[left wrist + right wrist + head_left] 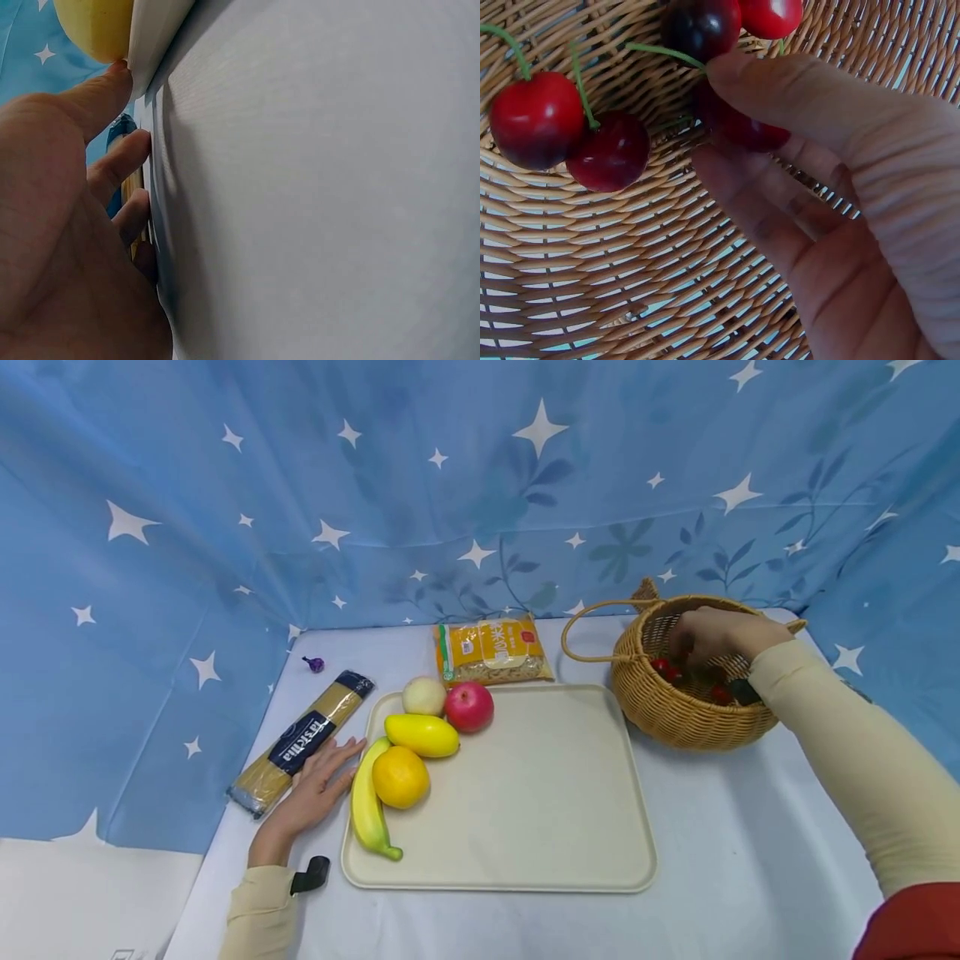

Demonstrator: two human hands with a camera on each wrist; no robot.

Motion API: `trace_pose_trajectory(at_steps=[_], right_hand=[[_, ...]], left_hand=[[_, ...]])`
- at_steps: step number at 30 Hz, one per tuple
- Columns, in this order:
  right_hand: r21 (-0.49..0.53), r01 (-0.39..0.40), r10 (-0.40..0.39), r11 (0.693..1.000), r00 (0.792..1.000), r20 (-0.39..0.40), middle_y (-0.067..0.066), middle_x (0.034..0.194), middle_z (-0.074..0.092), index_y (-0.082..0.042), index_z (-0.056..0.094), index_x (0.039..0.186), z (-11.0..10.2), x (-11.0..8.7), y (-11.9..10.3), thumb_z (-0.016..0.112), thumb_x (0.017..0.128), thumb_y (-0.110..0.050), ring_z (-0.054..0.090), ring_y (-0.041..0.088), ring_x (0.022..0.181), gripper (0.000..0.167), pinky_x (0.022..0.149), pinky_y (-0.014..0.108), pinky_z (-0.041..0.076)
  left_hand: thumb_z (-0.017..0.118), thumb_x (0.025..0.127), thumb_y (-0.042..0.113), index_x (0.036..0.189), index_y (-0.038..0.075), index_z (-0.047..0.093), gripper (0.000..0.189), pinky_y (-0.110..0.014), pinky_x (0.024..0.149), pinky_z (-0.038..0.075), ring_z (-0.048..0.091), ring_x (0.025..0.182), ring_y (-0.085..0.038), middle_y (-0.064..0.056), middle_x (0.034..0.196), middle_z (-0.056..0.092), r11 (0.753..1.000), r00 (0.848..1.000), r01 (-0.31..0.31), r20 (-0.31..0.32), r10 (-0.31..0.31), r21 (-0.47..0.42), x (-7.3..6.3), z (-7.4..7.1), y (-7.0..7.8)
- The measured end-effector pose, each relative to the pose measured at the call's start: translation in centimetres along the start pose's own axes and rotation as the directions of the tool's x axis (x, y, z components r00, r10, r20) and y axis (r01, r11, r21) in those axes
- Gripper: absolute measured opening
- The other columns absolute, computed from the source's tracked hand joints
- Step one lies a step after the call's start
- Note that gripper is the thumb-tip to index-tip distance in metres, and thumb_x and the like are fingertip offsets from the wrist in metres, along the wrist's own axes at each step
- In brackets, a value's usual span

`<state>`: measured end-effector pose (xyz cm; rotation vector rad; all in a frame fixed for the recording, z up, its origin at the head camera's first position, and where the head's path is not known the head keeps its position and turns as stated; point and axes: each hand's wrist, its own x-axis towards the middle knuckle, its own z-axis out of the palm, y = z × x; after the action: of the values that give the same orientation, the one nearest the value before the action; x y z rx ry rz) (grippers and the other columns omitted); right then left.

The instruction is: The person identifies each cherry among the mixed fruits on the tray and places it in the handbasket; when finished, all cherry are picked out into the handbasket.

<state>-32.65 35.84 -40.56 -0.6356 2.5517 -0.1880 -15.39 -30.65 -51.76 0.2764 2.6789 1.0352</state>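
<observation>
Inside the wicker basket (pixel 690 727), my right hand (pixel 723 633) pinches a dark red cherry (pixel 739 126) between thumb and fingers, as the right wrist view shows. Other cherries with green stems lie around it, among them a bright red cherry (pixel 536 120) and a darker cherry (pixel 611 152). My left hand (pixel 318 785) rests with its fingers extended at the left edge of the beige tray (pixel 525 810). Its fingertips are near a banana (pixel 366 797) on the tray, and its back lies beside a pack of spaghetti (pixel 303 739).
The tray also bears an orange (pixel 401 777), a yellow mango (pixel 422 735), a red apple (pixel 469 707) and a pale round fruit (pixel 423 696). Behind it lies a yellow bag of grain (pixel 495 650). A purple wrapped candy (pixel 314 664) sits at the back left. The basket's handle (pixel 573 639) sticks out leftward.
</observation>
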Motion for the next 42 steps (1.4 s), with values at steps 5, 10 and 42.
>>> trace_pose_trajectory(at_steps=[5,10,42], right_hand=[[0.008,-0.067,0.067,0.998,0.997,0.031,0.013,0.108,0.080,-0.001,0.079,0.113,0.1,-0.1,-0.4,0.081,0.089,0.000,0.074,0.030,0.099,0.025,0.083,0.050,0.064],[-0.010,-0.097,0.097,0.995,0.994,0.047,0.015,0.111,0.079,0.001,0.077,0.117,0.2,-0.3,-0.3,0.084,0.089,-0.005,0.074,0.032,0.102,0.029,0.087,0.052,0.064],[-0.005,-0.072,0.073,0.997,0.992,0.107,0.023,0.122,0.078,0.002,0.075,0.127,-0.1,-0.3,0.3,0.077,0.095,-0.010,0.075,0.038,0.109,0.035,0.090,0.055,0.064]], left_hand=[[0.050,0.115,0.031,0.164,0.023,0.045,0.050,-0.081,0.122,-0.002,0.002,0.166,-0.051,-0.021,0.176,0.030,1.000,1.000,0.001,0.005,-0.001,-0.004,-0.1,0.0,0.1],[0.050,0.115,0.033,0.164,0.023,0.045,0.050,-0.081,0.121,-0.001,0.002,0.166,-0.051,-0.021,0.176,0.030,1.000,1.000,0.000,0.006,0.000,-0.003,-0.1,0.0,0.2],[0.050,0.115,0.032,0.165,0.025,0.045,0.050,-0.081,0.122,-0.002,0.002,0.166,-0.049,-0.019,0.177,0.029,1.000,1.000,-0.001,0.008,0.001,-0.006,-0.1,-0.1,0.2]])
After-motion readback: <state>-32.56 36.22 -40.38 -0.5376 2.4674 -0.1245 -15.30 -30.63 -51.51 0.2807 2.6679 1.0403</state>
